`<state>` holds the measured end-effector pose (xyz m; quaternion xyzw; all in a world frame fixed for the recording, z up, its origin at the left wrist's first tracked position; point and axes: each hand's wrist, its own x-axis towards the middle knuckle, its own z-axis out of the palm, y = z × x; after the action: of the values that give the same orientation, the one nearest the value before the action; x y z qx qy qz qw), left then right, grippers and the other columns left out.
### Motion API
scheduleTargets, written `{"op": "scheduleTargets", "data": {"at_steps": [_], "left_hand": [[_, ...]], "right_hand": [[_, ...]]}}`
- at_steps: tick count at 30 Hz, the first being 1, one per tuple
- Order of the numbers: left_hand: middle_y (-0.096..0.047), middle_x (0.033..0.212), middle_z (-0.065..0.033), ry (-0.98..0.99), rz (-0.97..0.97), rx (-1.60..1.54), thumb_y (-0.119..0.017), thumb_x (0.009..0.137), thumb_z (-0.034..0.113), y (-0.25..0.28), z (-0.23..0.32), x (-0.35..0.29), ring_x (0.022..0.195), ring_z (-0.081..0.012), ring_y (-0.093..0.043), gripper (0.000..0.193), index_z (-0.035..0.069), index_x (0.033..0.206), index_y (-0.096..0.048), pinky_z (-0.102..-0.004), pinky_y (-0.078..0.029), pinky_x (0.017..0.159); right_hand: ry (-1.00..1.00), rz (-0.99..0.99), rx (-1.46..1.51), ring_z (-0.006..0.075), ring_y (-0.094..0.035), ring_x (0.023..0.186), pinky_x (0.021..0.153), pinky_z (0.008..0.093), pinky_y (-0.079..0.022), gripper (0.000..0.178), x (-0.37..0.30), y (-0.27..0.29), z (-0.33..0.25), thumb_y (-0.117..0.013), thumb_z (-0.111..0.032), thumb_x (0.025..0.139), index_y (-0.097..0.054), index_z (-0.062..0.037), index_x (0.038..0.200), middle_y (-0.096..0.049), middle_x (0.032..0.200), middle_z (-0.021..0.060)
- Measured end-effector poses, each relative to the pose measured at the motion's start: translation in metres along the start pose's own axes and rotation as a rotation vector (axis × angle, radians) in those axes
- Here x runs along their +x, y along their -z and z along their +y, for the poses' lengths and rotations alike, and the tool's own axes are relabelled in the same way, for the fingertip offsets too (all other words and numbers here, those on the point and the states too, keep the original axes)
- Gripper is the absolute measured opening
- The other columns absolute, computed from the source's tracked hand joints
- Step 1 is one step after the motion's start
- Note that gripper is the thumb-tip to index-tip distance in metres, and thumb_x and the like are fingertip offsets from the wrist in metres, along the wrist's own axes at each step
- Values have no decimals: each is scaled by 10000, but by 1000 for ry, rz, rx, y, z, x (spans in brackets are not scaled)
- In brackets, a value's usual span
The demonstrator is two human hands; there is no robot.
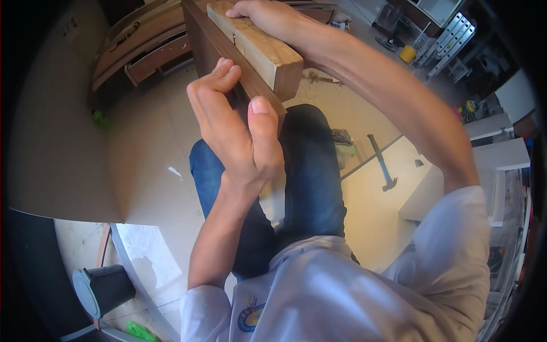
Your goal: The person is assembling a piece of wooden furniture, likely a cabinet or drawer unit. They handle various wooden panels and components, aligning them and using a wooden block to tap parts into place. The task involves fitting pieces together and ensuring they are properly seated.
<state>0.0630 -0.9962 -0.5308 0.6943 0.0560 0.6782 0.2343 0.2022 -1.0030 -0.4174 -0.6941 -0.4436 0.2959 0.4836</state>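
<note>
Wooden block: the pale block (256,48) lies at about 2 o'clock from the fingertips of the left hand (236,128), with the narrow edge of a brown board (198,37) between.
Long axis: block and board run side by side, from between 10 and 11 o'clock to between 4 and 5; the block's squared near end points toward the knees.
Nearer hand: the right hand (270,20), resting on the block's far end; the left sits lower, at the board's near end.
Right fingers: bent over the far end, seemingly gripping it; the underside is hidden, so how tight I cannot tell.
Left fingers: curled at the board's left side, thumb raised apart near its lower end, a partly open cup; whether the thumb presses the wood I cannot tell.
Block edges: the long left edge follows the board, touching or just beside it; the right forearm borders the far right side.
Room around: jeans (313,159) at 5 o'clock, a hammer (380,164) well apart between 4 and 5, brown furniture (154,62) toward 9; pale flooring (151,137) shows at 8.
</note>
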Motion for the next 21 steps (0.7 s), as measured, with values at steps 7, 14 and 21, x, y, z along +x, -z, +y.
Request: {"op": "scheduleTargets", "data": {"at_steps": [7,14,21], "left_hand": [[-506,1149,-275,4,-10,-14,-499,951,256,3,4,-2,1117,-416,-550,434,-134,1142,-524,-477,-435,1005],[-474,1163,-222,121,-9,-94,-467,966,236,3,8,-5,1163,-355,-516,396,-113,1145,-525,-442,-413,1017],[-476,1163,-194,121,-5,-30,-462,977,261,2,5,-8,1190,-326,-514,379,-75,1125,-555,-421,-400,1015]], "right_hand": [[-68,-18,115,245,-683,1009,882,410,-539,488,-58,-7,0,-483,-369,994,-538,29,1271,-652,1145,204],[-143,35,195,159,-675,873,783,329,-536,434,-106,-13,-4,-581,-371,963,-653,-16,1202,-683,1033,108],[-127,24,95,159,-673,797,700,326,-544,441,-150,-6,-8,-596,-385,957,-645,-26,1208,-680,997,105]]}}
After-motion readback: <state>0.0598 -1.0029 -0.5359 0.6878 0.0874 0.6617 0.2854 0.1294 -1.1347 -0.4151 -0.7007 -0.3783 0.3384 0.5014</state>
